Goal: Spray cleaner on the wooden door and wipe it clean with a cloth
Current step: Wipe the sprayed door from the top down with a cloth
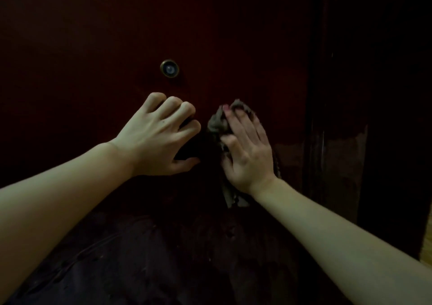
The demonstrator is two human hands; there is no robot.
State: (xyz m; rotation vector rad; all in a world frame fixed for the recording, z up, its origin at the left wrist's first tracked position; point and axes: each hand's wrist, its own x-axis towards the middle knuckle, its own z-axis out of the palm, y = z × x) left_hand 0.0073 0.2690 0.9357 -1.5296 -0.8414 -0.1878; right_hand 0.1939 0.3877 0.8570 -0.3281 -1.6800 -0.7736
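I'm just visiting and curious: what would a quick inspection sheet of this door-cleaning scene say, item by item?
Surface: dark reddish wooden door, dimly lit; fine detail is hard to see.
Job's things: greyish cloth lies against the door; a dark object, possibly the cleaner bottle, cannot be made out.
Clutter: nothing seen.
Hands: right hand presses the cloth flat on the door with straight fingers; left hand grips the dark object with curled fingers.
Cables: nothing seen.
Surroundings: brass peephole above the hands; glossy dark door frame to the right; a strip of lighter floor at the right edge.
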